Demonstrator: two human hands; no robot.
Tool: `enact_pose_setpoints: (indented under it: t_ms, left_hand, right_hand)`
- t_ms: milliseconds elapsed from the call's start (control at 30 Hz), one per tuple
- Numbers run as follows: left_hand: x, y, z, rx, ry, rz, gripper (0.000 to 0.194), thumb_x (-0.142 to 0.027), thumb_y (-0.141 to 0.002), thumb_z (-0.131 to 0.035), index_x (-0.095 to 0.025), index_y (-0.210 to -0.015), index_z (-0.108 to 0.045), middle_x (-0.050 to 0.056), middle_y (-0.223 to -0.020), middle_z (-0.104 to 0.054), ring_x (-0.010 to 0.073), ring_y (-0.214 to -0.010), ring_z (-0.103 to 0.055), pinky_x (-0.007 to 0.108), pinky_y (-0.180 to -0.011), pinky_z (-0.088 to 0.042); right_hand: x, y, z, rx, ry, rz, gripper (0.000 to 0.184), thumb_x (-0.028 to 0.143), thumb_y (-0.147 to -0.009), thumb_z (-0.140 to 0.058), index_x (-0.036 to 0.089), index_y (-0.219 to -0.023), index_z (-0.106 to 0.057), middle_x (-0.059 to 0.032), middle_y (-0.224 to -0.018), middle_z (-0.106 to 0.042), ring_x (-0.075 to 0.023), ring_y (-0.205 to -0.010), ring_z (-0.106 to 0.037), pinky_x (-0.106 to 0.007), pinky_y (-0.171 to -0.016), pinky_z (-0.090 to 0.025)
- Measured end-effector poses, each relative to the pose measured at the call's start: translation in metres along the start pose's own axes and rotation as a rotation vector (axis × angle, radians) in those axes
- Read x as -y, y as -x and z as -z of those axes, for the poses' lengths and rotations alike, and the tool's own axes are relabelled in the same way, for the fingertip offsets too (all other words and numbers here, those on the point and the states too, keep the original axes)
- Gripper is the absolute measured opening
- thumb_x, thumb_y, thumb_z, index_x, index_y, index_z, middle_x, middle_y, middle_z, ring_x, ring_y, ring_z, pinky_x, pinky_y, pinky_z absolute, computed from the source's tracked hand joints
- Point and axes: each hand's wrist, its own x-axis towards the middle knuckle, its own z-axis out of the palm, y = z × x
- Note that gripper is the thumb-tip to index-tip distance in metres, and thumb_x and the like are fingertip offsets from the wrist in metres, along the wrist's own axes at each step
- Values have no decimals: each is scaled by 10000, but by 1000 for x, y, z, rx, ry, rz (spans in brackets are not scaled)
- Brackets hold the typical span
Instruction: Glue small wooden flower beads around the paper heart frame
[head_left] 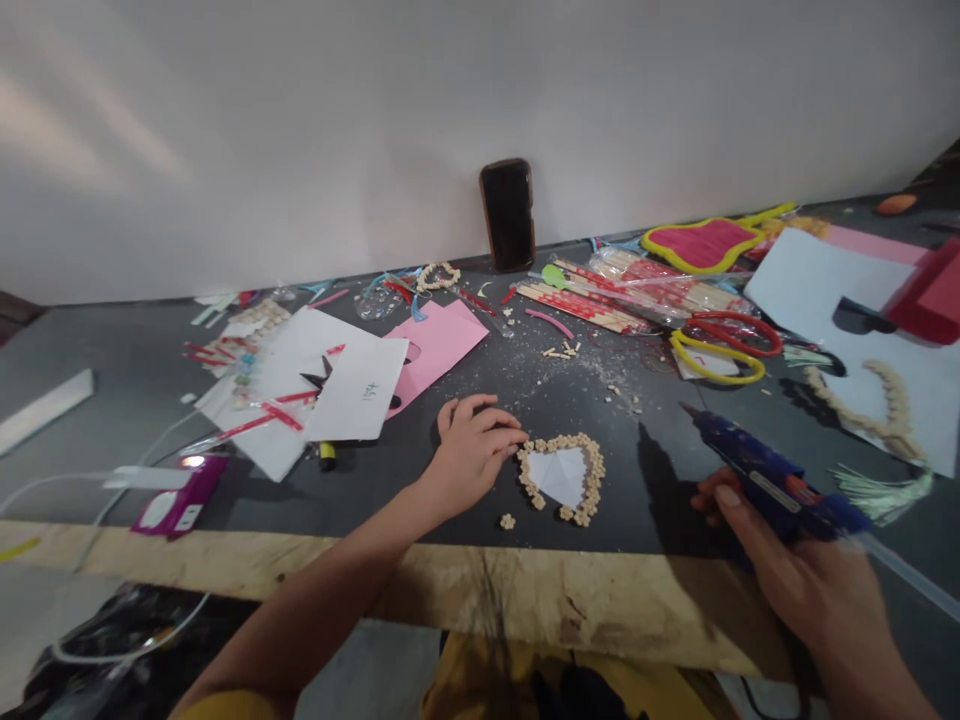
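My right hand (787, 560) is closed around a blue hot glue gun (765, 475), its nozzle pointing left and away from me over the table. A clear glue stick (911, 575) runs out of its back end. My left hand (476, 450) is open, fingers stretched, with the fingertips at the upper left edge of a heart-shaped outline of small wooden flower pieces (596, 465). Inside that outline lies folded white paper (559, 475). At its lower tip the outline has a gap. One loose flower piece (508, 521) rests below left of it.
A phone (508, 215) leans on the wall. Pink card (439, 350) and white paper (360, 390) lie left; yellow-and-red scissors (720, 358), packets of sticks (592, 300) and a tasselled beaded piece (892, 410) lie right. A purple power socket (180, 495) with cables sits at left.
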Motion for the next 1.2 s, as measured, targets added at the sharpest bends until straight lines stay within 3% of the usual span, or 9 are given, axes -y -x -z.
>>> enact_pose_setpoints:
  t_ms: [333,533,833,933,1033,1100,1200]
  left_hand:
    - [3,-2,0,14,54,1,290,-231,-938,-467,-313,-1064,-714,2,-1165,-676,259,-1274,-391,505,-1071,-243]
    - [3,-1,-4,-22,92,28,289,-206,-925,-478,-319,-1053,-712,-9,-1169,-682,260,-1270,-406,511,-1058,-214]
    - [6,1,-10,-72,132,28,317,-187,-911,-473,-325,-1107,-680,-13,-1195,-682,241,-1254,-428,484,-1054,-196]
    - [7,3,-10,-93,150,25,312,-185,-913,-476,-315,-1121,-669,-11,-1185,-691,250,-1260,-424,502,-1062,-166]
    - [7,5,-8,-106,125,-2,287,-205,-930,-478,-305,-1130,-658,-7,-1193,-690,266,-1290,-393,544,-1075,-94]
    - [5,6,-7,-112,106,-24,262,-232,-944,-484,-295,-1131,-656,2,-1201,-686,273,-1304,-379,560,-1076,-62]
    - [4,8,-6,-130,96,-48,238,-243,-941,-512,-285,-1126,-656,9,-1194,-687,278,-1310,-371,568,-1073,-46]
  right_hand:
    - [4,1,-1,-15,-98,13,367,582,-730,-610,217,-765,-636,-53,-685,-705,-217,-582,-676,-339,-559,-593]
    - [8,0,2,19,-87,105,374,557,-789,-607,184,-799,-635,-69,-703,-687,-185,-578,-650,-292,-530,-557]
    - [11,2,4,4,-44,116,450,607,-825,-557,163,-824,-629,-78,-718,-679,-178,-562,-631,-284,-498,-509]
    - [13,-6,13,53,104,142,460,622,-857,-482,179,-869,-607,-52,-674,-653,-171,-531,-613,-286,-503,-494]
    - [9,-26,23,12,444,252,508,698,-803,-448,212,-830,-594,-50,-646,-625,-227,-600,-627,-347,-565,-502]
    - [2,-44,26,-4,535,278,566,754,-694,-521,214,-848,-593,-96,-736,-653,-290,-672,-640,-393,-566,-491]
    - [-11,-68,27,54,703,429,648,748,-742,-460,175,-1014,-589,-166,-959,-667,-332,-886,-648,-453,-719,-513]
